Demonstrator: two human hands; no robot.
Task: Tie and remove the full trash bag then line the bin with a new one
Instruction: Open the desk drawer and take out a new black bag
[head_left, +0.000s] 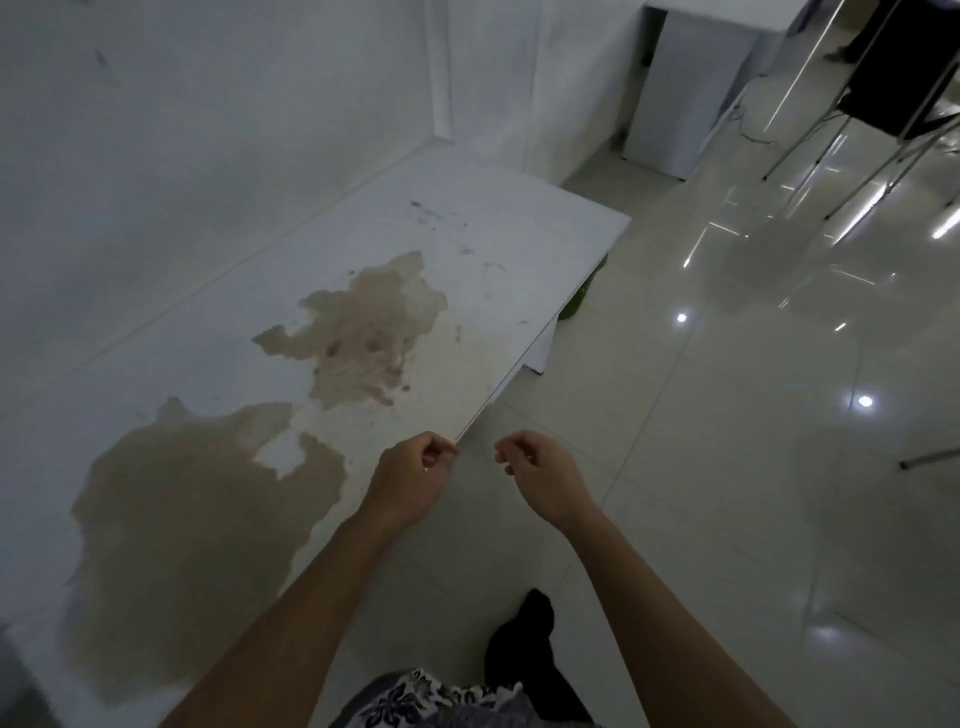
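No trash bag shows in the head view. A green rounded object (577, 304), perhaps a bin, peeks out from under the far end of the white table (519, 218). My left hand (415, 480) hovers at the table's near edge, thumb and fingers pinched together with nothing visible between them. My right hand (543, 480) is held a short way to the right over the floor. Its fingers are curled in and I see nothing in them. The two hands are apart and level with each other.
Large brown stains (363, 332) cover the tabletop, which stands against a white wall on the left. Glossy floor tiles (727, 415) spread to the right. A white cabinet (680, 88) and metal chair legs (857, 171) stand at the back right. My dark-socked foot (524, 644) is below.
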